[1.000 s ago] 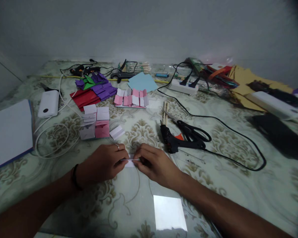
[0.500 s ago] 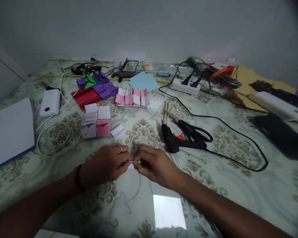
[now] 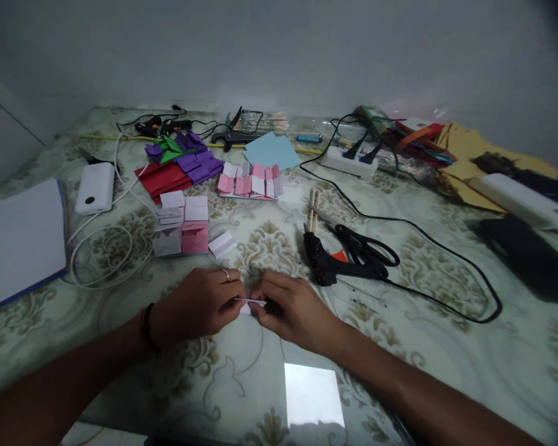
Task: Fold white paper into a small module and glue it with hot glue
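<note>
Between my two hands is a small folded piece of white paper [image 3: 246, 307], mostly hidden by the fingers. My left hand [image 3: 208, 300], with a ring on one finger, pinches its left end. The right end is pinched by the thumb and fingers of my right hand [image 3: 294, 311]. Just beyond them lies a small creased paper strip [image 3: 222, 244]. Folded white and pink papers [image 3: 194, 238] stand behind my left hand. Farther back is a row of folded pink and white pieces [image 3: 251, 181]. A black glue gun [image 3: 325, 263] rests beyond my right hand, beside black-handled scissors [image 3: 365, 244].
Red folded paper [image 3: 163, 178], purple folded paper [image 3: 199, 166] and light blue sheets [image 3: 272, 152] lie toward the back. At left are a white power bank [image 3: 95, 188] and a notebook [image 3: 21, 244]. A power strip [image 3: 348, 162] feeds the glue gun's cord. A dark phone-like object [image 3: 527, 257] lies right.
Both hands stay nearly in place, still pinching the paper, whose upper flap now shows a little more between the fingers. The whole view has shifted very slightly.
</note>
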A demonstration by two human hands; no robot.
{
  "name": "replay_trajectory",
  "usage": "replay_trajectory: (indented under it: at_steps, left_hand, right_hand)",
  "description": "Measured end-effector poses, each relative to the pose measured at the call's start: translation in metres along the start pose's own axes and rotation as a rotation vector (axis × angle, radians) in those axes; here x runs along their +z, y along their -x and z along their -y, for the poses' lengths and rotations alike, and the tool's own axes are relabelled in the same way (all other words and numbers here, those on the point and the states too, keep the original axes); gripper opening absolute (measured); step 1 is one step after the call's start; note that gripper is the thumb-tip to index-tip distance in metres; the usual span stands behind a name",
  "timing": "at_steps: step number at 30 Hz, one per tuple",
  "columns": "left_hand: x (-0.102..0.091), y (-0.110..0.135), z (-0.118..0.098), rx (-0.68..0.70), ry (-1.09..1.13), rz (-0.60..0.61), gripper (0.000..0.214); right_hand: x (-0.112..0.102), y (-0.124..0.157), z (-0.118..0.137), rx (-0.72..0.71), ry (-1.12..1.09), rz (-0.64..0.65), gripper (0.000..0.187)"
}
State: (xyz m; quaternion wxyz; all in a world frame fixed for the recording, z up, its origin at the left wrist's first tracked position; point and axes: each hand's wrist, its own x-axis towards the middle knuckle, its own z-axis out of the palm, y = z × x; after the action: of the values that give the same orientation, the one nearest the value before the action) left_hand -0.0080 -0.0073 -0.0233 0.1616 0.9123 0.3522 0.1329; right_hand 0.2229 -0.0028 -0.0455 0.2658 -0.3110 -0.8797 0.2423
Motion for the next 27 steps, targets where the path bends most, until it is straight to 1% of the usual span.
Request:
replay_trajectory:
  at_steps: [5,12,17,22,27]
  left_hand:
    - [-0.0006,-0.0008,-0.0006,-0.019,0.022,0.004,0.01]
    - [-0.0037,-0.0003,0.0029,-0.035,-0.032,0.009,0.015]
    - [-0.0049,0.0001,0.0054,-0.099,-0.07,0.019,0.016]
    - [-0.0052,-0.0007,0.0066,-0.109,-0.027,0.021,0.013]
    - [-0.0065,-0.0009,0.0043,-0.094,0.026,-0.002,0.011]
  right_hand:
    - [-0.0002,-0.0001,-0.0013,-0.017,0.034,-0.01,0.008]
    - [0.0003,-0.0008,-0.0016,0.03,0.004,-0.015,0.004]
    - [0.001,-0.0013,-0.0023,0.05,0.017,-0.042,0.004]
    - [0.0012,-0.0015,-0.0033,0.04,0.041,-0.039,0.004]
    - [0.0019,0.0,-0.0044,0.046,0.007,-0.027,0.004]
